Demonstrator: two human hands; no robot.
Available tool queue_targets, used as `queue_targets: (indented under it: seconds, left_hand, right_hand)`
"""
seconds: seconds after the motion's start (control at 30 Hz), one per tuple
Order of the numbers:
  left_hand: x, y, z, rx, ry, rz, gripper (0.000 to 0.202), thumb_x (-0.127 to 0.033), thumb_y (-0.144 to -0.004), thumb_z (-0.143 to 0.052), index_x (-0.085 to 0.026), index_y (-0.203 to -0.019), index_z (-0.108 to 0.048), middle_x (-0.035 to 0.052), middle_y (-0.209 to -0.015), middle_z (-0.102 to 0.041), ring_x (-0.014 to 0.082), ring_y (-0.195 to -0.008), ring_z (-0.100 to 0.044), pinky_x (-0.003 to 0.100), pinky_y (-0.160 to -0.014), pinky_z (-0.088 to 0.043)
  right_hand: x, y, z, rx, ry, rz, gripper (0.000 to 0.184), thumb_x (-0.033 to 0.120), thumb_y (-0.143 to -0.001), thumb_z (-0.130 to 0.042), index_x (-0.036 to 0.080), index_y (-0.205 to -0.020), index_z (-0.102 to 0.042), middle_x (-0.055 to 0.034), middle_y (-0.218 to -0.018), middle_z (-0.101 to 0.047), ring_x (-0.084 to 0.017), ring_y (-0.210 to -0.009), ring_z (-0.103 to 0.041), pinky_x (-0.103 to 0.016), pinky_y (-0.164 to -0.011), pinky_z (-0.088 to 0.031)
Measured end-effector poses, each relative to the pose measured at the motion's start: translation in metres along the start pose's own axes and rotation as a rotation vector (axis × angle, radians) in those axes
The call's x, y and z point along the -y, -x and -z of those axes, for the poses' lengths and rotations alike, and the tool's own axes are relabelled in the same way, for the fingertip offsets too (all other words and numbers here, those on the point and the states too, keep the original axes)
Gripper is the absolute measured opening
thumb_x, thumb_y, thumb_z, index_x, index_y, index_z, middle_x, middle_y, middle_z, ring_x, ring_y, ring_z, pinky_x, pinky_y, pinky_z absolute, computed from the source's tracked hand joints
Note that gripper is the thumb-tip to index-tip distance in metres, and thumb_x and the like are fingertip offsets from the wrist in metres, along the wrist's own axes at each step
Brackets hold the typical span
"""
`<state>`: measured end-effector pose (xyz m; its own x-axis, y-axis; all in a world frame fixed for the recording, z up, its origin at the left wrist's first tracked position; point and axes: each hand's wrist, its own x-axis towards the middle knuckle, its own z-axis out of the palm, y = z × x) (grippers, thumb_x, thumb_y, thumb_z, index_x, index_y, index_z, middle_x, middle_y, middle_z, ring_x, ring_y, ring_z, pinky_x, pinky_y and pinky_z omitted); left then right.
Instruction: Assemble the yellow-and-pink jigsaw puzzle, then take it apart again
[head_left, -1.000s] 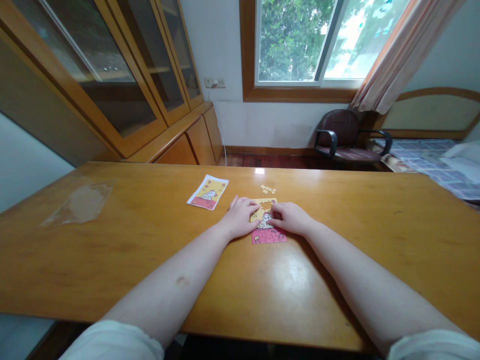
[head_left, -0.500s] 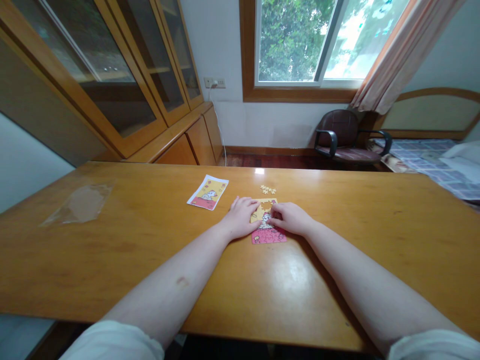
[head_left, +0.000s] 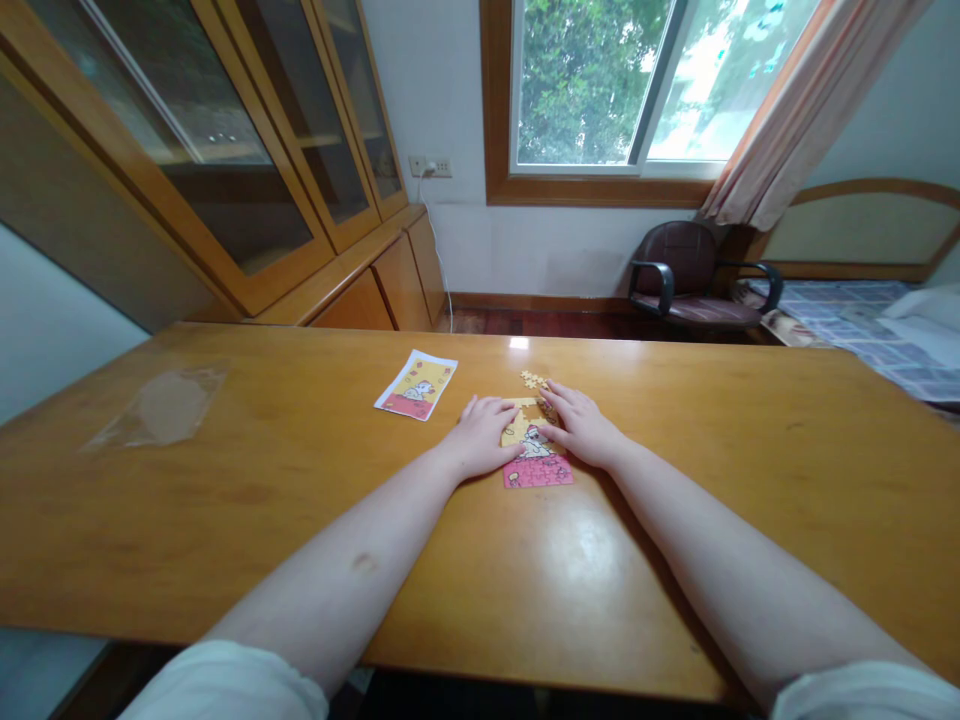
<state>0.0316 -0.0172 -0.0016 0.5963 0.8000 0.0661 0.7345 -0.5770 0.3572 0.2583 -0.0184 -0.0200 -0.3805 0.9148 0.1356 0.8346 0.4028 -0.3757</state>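
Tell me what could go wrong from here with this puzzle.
The right hand lies over the right side of the puzzle, so a sideways drag could pull it apart. The loose pieces sit just beyond that hand, and a brush might scatter them. The left hand is at the puzzle's left edge; an uneven push there could skew it.

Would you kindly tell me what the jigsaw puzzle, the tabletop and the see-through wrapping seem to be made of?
Jigsaw puzzle: probably printed cardboard, perhaps thin wood; it looks flat, with interlocking seams and a coloured picture, but the finish is hard to tell.
Tabletop: wood or veneer, glossy, judging by brown streaks and bright reflections.
See-through wrapping: likely thin plastic; the tabletop shows through.
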Motion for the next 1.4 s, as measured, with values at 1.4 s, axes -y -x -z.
queue_targets:
  seconds: [1.4]
  left_hand:
    - [0.0, 0.003, 0.004, 0.007, 0.044, -0.057, 0.064, -0.05, -0.073, -0.068, -0.023, -0.13, -0.055, 0.0084, -0.132, -0.056, 0.0299, -0.122, -0.047, 0.046, -0.107, -0.035]
  right_hand:
    - [-0.013, 0.045, 0.024, 0.104, -0.51, -0.328, 0.074, 0.066, -0.093, -0.016, 0.021, -0.151, -0.03, -0.0069, -0.15, -0.038, -0.024, -0.139, -0.035, -0.046, -0.119, -0.021]
